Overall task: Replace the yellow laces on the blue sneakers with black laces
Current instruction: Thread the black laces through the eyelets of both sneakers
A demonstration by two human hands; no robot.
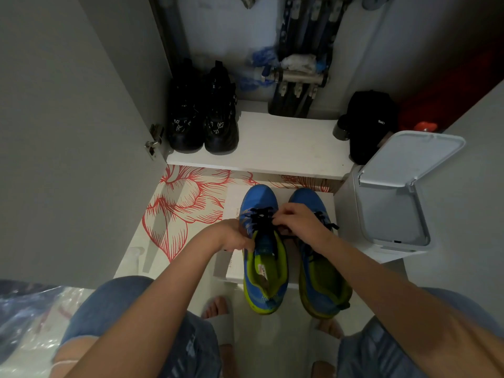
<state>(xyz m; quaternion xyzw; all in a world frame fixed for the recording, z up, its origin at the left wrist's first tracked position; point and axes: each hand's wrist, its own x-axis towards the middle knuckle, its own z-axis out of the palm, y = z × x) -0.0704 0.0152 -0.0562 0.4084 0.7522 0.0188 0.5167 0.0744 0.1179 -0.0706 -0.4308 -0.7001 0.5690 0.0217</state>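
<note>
We find the left blue sneaker (259, 195) on a white box (283, 193), toe pointing away from us, long axis fore-aft. A black lace (261, 214) crosses its upper. Our left hand (234, 236) grips its left edge; our right hand (297, 221) pinches the lace at the right eyelets. Both are equally near.

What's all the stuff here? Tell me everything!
blue sneakers: 2, blue and lime, side by side on white box
black laces: 2, black, threaded in the sneakers
white box: 1, white, on floor under sneakers
black shoes: 2, black, left on shelf
shelf: 1, white, behind the sneakers
cap: 1, black, right on shelf
bin: 1, white, lid open, far right
flowered mat: 1, red and white, floor left
left hand: 1, holding left sneaker's side
right hand: 1, pinching a lace
</note>
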